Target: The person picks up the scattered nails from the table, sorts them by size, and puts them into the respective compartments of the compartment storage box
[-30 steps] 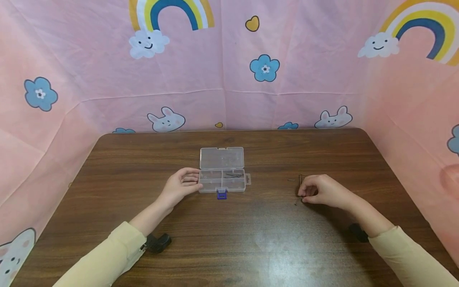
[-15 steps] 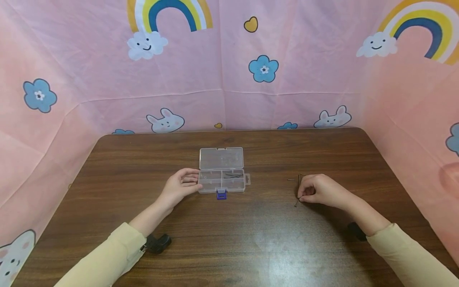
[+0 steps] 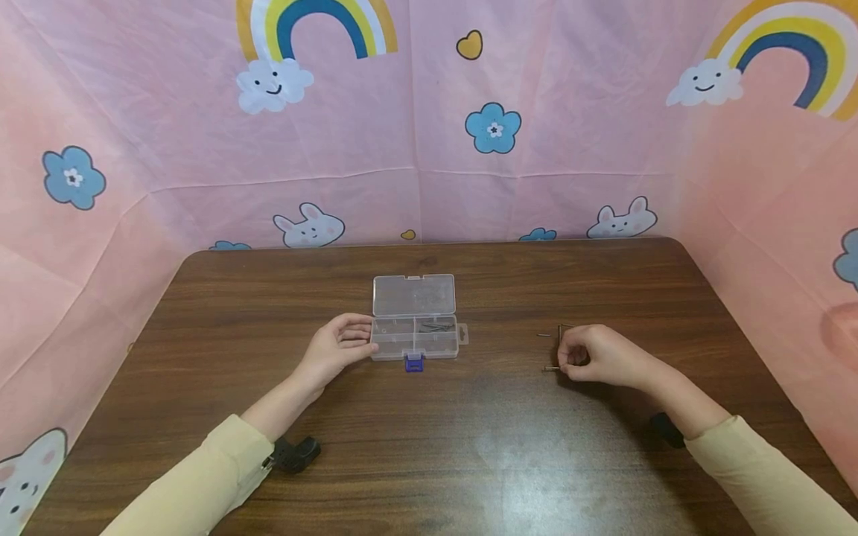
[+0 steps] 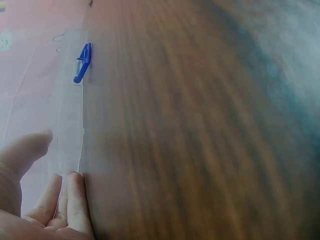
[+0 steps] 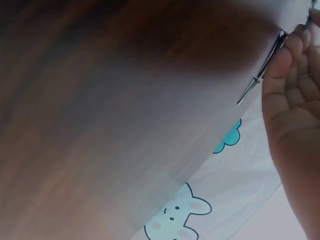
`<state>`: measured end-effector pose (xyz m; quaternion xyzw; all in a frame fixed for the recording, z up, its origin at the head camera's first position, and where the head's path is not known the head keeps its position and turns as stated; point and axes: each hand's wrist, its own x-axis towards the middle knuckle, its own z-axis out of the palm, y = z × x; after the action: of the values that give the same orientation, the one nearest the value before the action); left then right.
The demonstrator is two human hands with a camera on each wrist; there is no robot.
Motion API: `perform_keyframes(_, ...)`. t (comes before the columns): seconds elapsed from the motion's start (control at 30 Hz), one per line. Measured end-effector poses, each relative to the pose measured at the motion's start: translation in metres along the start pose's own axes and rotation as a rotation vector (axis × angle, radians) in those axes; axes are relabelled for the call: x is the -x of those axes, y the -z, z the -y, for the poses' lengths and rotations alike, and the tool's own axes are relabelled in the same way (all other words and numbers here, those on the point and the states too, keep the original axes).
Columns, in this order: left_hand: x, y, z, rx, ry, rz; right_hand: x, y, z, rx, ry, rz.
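Metal and slim, the nail-like piece (image 3: pixel 550 368) right of the clear box (image 3: pixel 439 356) juts left from my pinching right fingers (image 3: pixel 567 348) and should handle light, stiff and slippery, best held mid-shank, while my left fingers (image 3: pixel 354 321) lie relaxed against the box's left end.

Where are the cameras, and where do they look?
Head: worn on the head, facing forward, down at the table; left hand, right hand and sleeves show.
Left wrist: worn there, facing along the clear box; left hand partly shows.
Right wrist: worn there, looking across the table toward cloth; right hand and metal pieces show.
Head and left wrist share the blue clasp.
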<state>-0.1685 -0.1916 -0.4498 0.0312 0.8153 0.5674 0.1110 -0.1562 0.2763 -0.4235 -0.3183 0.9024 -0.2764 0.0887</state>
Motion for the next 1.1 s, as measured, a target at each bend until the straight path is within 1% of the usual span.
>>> perform_keyframes(0.17,-0.001,0.001,0.0,-0.003,0.007,-0.003,-0.005,0.003,0.001,-0.007,0.0,-0.022)
perform_keyframes(0.4,0.0,0.001,-0.001,-0.015,0.012,0.001,-0.021,0.004,0.006,-0.021,-0.001,-0.063)
perform_keyframes(0.7,-0.001,0.001,0.0,-0.013,-0.002,0.0,-0.044,0.005,0.016,-0.041,-0.017,-0.068)
perform_keyframes(0.83,-0.001,0.001,0.001,-0.017,0.001,-0.002,-0.054,0.003,0.021,-0.042,-0.003,-0.074)
perform_keyframes(1.1,-0.001,0.001,0.001,-0.015,-0.002,0.001,-0.074,-0.003,0.031,-0.048,0.019,-0.058)
